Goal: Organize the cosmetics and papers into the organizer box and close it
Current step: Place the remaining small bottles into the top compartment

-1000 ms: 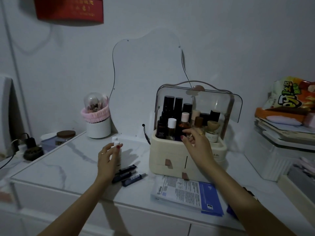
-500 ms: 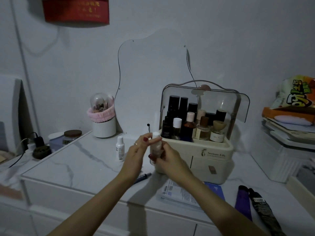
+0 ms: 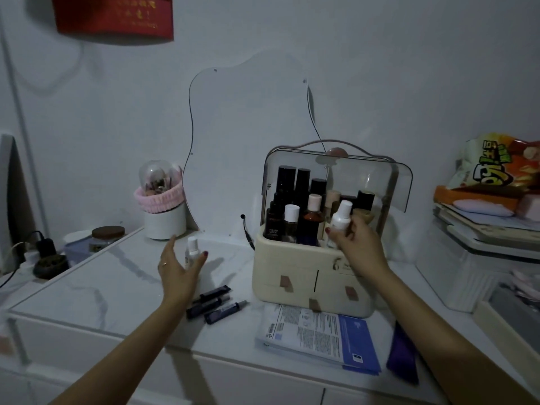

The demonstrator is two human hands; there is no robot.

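Half a second back both hands met on one small white bottle in front of the box; now they have parted. The right hand (image 3: 358, 244) holds that white bottle (image 3: 340, 216) pinched in its fingers, over the open top compartment of the organizer box (image 3: 292, 276), just ahead of its knuckles among the upright bottles there. The left hand (image 3: 178, 266) is spread wide and empty, curving around a second small bottle (image 3: 192, 251) that stands on the surface (image 3: 96, 282) at its fingertips, not yet gripped. Three dark tubes (image 3: 214, 304) lie just right of the left wrist, and the papers (image 3: 315, 331) lie under the right forearm, in front of the box.

Risks, as I judge them: the compartment is crowded, so pushing the held bottle down could topple its neighbours. The left hand is reaching while the gaze is shared, and a brush could knock the light standing bottle over. The clear lid (image 3: 365, 176) is up.
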